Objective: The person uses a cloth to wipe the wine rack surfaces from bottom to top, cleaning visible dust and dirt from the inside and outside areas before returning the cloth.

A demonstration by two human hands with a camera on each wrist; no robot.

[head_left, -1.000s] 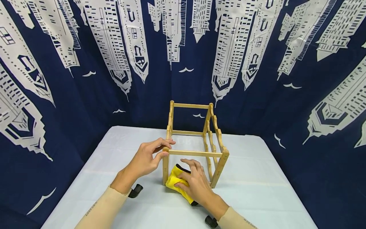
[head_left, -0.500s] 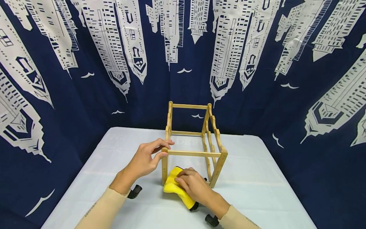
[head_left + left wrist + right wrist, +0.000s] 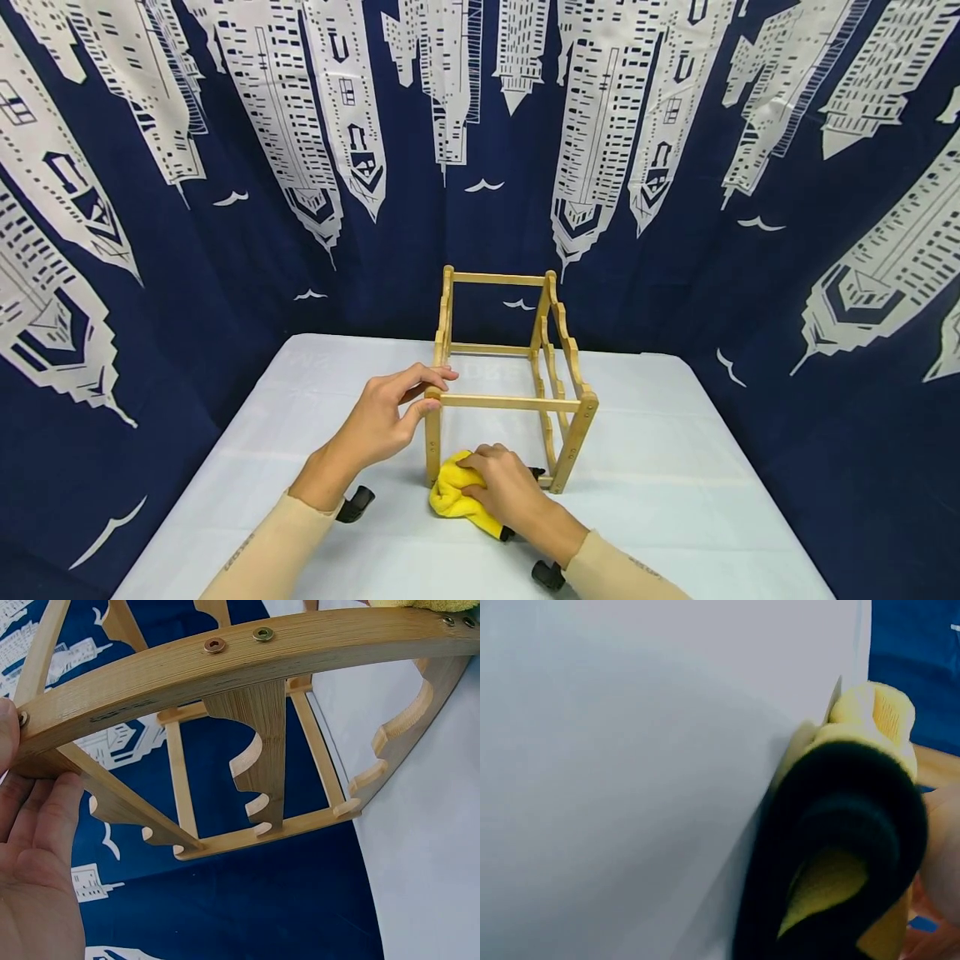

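A: Grip status?
B: We log L grip (image 3: 384, 417) clasping the near-left top corner of the wooden rack (image 3: 510, 402). R grip (image 3: 513, 492) has its fingers curled into the yellow cloth (image 3: 450, 492), bunching it.

A: Cloth loc.?
B: Low at rack's near end, betw. the two front posts, by the bottom bar; we can't tell whether it wraps the bar. Rack stands on the white-covered table (image 3: 660, 500).

A: Handling?
B: Our est.: cloth v. light, soft, floppy, not fragile; we'd gather it mid-panel, clear of the black edging. Rack prob. fairly light but stiff; smooth wood, so it may skid under rubbing. We'd steady it by a top corner, where L grip is; the wavy rails look less handy.

A: Counts?
B: 1 cloth, 1 rack, 4 corner posts, 2 grips, 1 table, 2 black wrist devices (image 3: 356, 504) (1 per arm). Wavy rails: several, some hidden, so we give no firm no. Patterned curtain (image 3: 390, 292) behind.
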